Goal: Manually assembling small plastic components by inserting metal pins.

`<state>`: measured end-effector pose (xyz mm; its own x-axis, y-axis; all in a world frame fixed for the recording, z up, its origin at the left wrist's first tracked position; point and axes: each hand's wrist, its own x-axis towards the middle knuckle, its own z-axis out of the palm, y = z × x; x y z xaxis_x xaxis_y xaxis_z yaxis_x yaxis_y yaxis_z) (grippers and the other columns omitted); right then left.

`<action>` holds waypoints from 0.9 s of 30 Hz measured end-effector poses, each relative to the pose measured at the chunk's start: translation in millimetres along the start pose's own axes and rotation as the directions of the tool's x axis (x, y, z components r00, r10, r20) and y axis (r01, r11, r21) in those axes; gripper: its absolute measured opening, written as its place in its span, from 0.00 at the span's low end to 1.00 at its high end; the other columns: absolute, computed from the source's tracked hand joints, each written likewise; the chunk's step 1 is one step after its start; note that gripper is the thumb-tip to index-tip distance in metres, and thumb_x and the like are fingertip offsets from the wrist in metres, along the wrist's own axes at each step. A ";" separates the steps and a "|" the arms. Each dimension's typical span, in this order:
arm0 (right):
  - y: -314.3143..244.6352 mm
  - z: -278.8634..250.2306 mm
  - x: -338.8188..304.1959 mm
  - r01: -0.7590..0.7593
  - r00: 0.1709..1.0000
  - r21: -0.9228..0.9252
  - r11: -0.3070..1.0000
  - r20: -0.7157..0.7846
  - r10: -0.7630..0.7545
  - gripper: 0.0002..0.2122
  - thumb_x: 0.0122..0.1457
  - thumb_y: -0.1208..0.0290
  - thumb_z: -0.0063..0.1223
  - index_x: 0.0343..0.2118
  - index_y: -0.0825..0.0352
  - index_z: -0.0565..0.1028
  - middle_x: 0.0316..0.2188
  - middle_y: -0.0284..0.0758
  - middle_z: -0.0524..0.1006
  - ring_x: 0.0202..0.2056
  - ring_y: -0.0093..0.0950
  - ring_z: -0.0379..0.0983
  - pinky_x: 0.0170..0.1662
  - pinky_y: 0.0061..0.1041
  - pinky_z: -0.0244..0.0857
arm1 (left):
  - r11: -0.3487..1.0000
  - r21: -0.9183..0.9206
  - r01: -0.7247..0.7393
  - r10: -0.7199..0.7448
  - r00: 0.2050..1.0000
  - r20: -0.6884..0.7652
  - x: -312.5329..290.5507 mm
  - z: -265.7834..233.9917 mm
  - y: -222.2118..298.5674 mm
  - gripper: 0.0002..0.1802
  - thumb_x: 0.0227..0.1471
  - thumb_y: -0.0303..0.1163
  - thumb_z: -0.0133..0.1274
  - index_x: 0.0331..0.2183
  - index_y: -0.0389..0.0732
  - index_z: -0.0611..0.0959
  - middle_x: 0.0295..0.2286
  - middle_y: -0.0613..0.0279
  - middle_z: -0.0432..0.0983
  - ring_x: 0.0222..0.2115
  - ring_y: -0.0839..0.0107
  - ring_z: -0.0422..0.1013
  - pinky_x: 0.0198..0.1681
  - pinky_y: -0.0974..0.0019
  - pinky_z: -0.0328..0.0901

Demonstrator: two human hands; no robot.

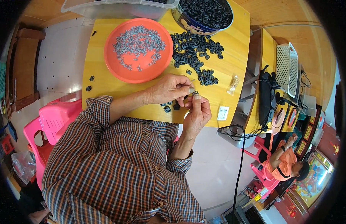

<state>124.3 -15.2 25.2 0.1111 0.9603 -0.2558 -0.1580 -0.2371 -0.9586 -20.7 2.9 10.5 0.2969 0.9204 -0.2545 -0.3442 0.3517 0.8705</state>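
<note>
Both my hands meet over the near part of the yellow table (218, 99). My left hand (172, 89) and my right hand (198, 112) pinch a small black plastic part (195, 93) between their fingertips. The fingers cover most of it, so its exact kind is hard to make out. Several similar black parts (167, 109) lie under and beside my hands. Beyond them spreads a loose pile of black parts (191, 46). To the left of the pile, a round orange-red plate (137, 77) carries many small grey screw-like pins (139, 39).
At the far edge stand a round tin (182, 23) full of black parts and a translucent plastic bin (117, 10). A small clear bag (233, 85) and a white paper slip (223, 113) lie at right. A pink chair (59, 117) is at left; another person (283, 160) sits at lower right.
</note>
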 end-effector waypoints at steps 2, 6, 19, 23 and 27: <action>0.5 2.2 -0.3 0.008 1.000 -0.010 1.000 0.000 -0.008 0.07 0.58 0.72 0.50 0.26 0.70 0.72 0.22 0.33 0.74 0.20 0.17 0.65 0.26 0.15 0.58 | 1.000 0.018 -0.004 0.004 1.000 -0.009 0.1 -0.3 -1.8 0.09 0.57 0.27 0.47 0.36 0.31 0.75 0.26 0.64 0.74 0.21 0.79 0.73 0.24 0.76 0.69; -2.5 7.3 -3.6 0.013 1.000 -0.041 0.999 -0.007 -0.013 0.08 0.59 0.72 0.50 0.25 0.69 0.71 0.20 0.32 0.74 0.20 0.17 0.64 0.26 0.15 0.58 | 0.998 0.062 -0.020 0.023 0.999 -0.047 0.1 0.8 -4.7 0.07 0.56 0.26 0.47 0.34 0.31 0.75 0.24 0.65 0.73 0.20 0.79 0.72 0.22 0.76 0.68; -2.6 -8.3 5.2 0.040 0.989 -0.016 0.999 -0.139 -0.042 0.08 0.57 0.70 0.52 0.24 0.68 0.72 0.20 0.32 0.74 0.19 0.16 0.63 0.24 0.14 0.56 | 0.784 0.564 -0.260 0.405 0.903 -0.146 9.1 0.5 -8.1 0.07 0.52 0.25 0.51 0.34 0.33 0.77 0.24 0.62 0.73 0.19 0.76 0.72 0.21 0.73 0.67; -3.7 -16.9 8.2 0.067 0.981 -0.012 0.998 -0.182 -0.068 0.08 0.57 0.70 0.52 0.24 0.68 0.72 0.20 0.32 0.74 0.19 0.15 0.63 0.23 0.14 0.56 | 0.548 0.767 -0.334 0.541 0.841 -0.020 17.6 1.5 -2.1 0.07 0.48 0.24 0.53 0.33 0.34 0.78 0.25 0.57 0.72 0.23 0.66 0.72 0.25 0.66 0.67; -3.1 -21.7 7.4 0.046 0.982 -0.015 0.999 -0.183 -0.048 0.07 0.58 0.71 0.51 0.25 0.68 0.72 0.21 0.32 0.74 0.19 0.16 0.63 0.24 0.14 0.57 | 0.411 0.849 -0.332 0.530 0.845 0.074 31.9 10.5 10.3 0.05 0.45 0.23 0.52 0.29 0.35 0.77 0.27 0.53 0.69 0.27 0.56 0.70 0.30 0.58 0.66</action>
<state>146.9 -10.5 23.6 0.2962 0.9276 -0.2277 -0.1380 -0.1944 -0.9712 -5.5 34.1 15.7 0.1343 0.9514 0.2772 0.5162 -0.3060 0.7999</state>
